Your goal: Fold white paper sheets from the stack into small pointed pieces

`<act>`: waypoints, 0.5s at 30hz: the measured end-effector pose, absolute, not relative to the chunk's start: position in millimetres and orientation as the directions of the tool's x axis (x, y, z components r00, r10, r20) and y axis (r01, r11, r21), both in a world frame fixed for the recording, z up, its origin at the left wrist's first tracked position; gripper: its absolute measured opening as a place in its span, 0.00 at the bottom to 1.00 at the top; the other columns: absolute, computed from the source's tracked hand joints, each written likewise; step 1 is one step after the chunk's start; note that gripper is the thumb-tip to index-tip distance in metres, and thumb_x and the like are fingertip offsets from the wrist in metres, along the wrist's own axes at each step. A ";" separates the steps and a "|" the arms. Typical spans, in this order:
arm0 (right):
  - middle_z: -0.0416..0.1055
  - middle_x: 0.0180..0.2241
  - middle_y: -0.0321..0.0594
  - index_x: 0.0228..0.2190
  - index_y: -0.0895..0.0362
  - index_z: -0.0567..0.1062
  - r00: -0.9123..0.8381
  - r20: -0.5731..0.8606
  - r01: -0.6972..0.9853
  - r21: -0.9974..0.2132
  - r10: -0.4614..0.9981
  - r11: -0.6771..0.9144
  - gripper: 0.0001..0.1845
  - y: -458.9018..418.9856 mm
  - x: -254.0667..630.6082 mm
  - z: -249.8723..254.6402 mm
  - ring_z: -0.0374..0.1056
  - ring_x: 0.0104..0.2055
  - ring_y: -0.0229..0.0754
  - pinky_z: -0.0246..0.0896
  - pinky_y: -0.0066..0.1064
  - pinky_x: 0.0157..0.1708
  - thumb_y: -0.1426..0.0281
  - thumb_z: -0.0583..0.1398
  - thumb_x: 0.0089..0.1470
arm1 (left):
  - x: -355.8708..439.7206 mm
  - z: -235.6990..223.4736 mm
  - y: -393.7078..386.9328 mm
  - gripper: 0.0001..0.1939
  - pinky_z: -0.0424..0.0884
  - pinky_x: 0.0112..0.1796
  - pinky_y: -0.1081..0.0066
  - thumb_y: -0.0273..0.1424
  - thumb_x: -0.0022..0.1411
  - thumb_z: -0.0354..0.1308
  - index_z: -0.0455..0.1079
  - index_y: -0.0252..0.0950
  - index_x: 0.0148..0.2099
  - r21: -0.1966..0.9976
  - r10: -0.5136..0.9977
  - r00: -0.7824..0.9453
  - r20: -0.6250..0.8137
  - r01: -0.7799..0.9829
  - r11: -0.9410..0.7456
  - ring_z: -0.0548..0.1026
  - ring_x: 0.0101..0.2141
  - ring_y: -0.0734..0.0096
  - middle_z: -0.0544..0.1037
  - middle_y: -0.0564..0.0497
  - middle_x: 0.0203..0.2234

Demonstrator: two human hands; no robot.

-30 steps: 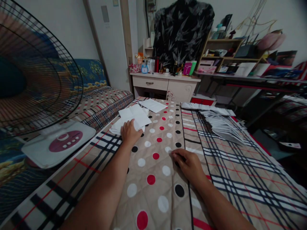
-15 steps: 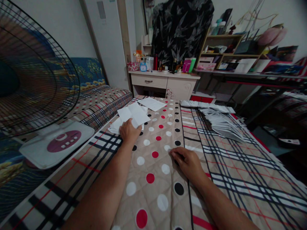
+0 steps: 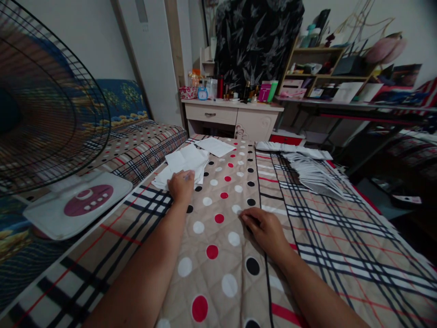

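A loose pile of white paper sheets (image 3: 187,157) lies on the patterned bedspread (image 3: 223,255), left of the middle. My left hand (image 3: 181,183) is at the pile's near edge, its fingers bent and closed on paper there; the fingertips are blurred. One more white sheet (image 3: 215,146) lies flat just beyond the pile. My right hand (image 3: 264,228) rests on the dotted band of the bedspread, with thumb and fingers drawn together. I see nothing between them. A fanned stack of folded white papers (image 3: 312,176) lies farther off on the right.
A long white bundle (image 3: 293,149) lies at the bed's far edge. On the left stands a fan with a white base (image 3: 78,205). Past the bed are a white dresser (image 3: 211,114) with small bottles and boxes, and a shelf (image 3: 317,77).
The fingers of my left hand have drawn in from lying over the top sheet, and the sheet's right corner has shifted left. My right hand stays in place. The view has shifted slightly.
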State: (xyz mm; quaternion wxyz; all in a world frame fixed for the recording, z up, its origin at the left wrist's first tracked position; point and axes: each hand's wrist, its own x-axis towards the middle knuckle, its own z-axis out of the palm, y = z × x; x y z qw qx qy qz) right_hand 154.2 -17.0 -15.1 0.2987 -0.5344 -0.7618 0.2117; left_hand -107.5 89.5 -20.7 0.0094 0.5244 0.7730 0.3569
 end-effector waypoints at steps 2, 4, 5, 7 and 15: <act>0.78 0.34 0.40 0.33 0.54 0.78 -0.250 0.231 0.682 -0.647 0.940 0.340 0.11 -17.2 154.5 -15.6 0.73 0.36 0.44 0.62 0.32 0.36 0.68 0.55 0.59 | -110.8 -24.0 89.9 0.17 0.67 0.48 0.61 0.39 0.63 0.50 0.78 0.40 0.43 0.574 0.800 -0.463 0.381 0.797 0.189 0.74 0.49 0.56 0.80 0.46 0.46; 0.78 0.34 0.40 0.33 0.54 0.78 -0.244 0.232 0.677 -0.654 0.941 0.337 0.11 -17.3 155.2 -16.2 0.72 0.35 0.44 0.62 0.32 0.36 0.68 0.55 0.58 | -113.6 -25.4 89.7 0.16 0.68 0.46 0.62 0.39 0.62 0.52 0.79 0.38 0.42 0.608 0.776 -0.503 0.382 0.769 0.199 0.76 0.46 0.55 0.81 0.44 0.43; 0.78 0.34 0.40 0.33 0.54 0.78 -0.241 0.234 0.673 -0.659 0.942 0.336 0.11 -17.2 155.6 -16.6 0.72 0.35 0.44 0.62 0.33 0.36 0.68 0.55 0.58 | -114.2 -24.7 89.1 0.16 0.69 0.46 0.62 0.38 0.62 0.52 0.79 0.37 0.42 0.636 0.757 -0.523 0.392 0.748 0.188 0.76 0.45 0.55 0.81 0.43 0.43; 0.78 0.33 0.40 0.33 0.54 0.78 -0.231 0.241 0.649 -0.684 0.943 0.334 0.11 -16.9 156.0 -17.4 0.72 0.35 0.44 0.63 0.33 0.36 0.68 0.55 0.58 | -111.7 -19.6 86.9 0.17 0.69 0.47 0.64 0.37 0.62 0.52 0.78 0.35 0.43 0.716 0.699 -0.553 0.454 0.693 0.084 0.77 0.45 0.56 0.81 0.42 0.42; 0.76 0.31 0.42 0.40 0.57 0.77 -0.064 0.129 0.214 -0.967 0.990 0.139 0.21 -16.6 155.0 -15.4 0.70 0.29 0.41 0.64 0.31 0.29 0.53 0.56 0.58 | -29.4 9.8 67.4 0.14 0.74 0.42 0.71 0.34 0.61 0.53 0.65 0.35 0.49 0.910 0.823 -0.491 0.287 -0.129 -0.394 0.79 0.42 0.67 0.80 0.44 0.42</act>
